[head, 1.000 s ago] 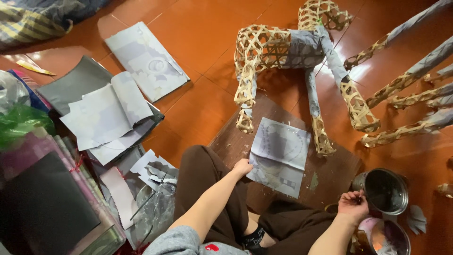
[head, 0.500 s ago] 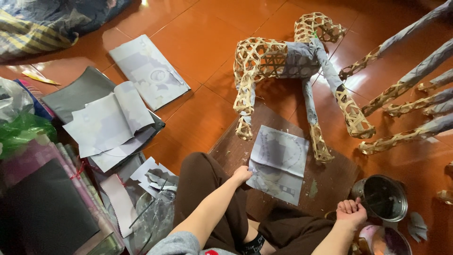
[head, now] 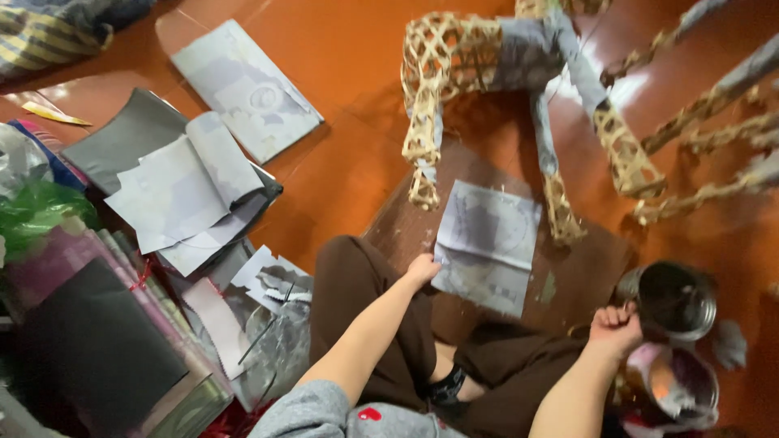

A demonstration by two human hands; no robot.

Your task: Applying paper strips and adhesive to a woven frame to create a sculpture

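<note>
My left hand [head: 423, 268] rests, fingers curled, on the near left edge of a creased grey paper sheet [head: 489, 243] that lies on a brown board [head: 584, 268]. My right hand [head: 616, 325] is a loose fist beside a round metal pot [head: 670, 298]; whether it touches the rim I cannot tell. A second pot with pale paste [head: 676, 383] stands just below it. A woven bamboo frame shaped like a legged animal [head: 454, 57], partly covered in grey paper, stands beyond the sheet.
Opened booklets and loose sheets [head: 182, 182] lie at the left on the orange floor [head: 357, 122]. A single sheet [head: 243, 85] lies further back. Dark folders [head: 89, 349] and a green bag [head: 36, 211] crowd the left edge. More bamboo legs [head: 714, 105] reach in at right.
The view has shifted slightly; my hands stay almost where they were, the left on the sheet's edge, the right by the pot.
</note>
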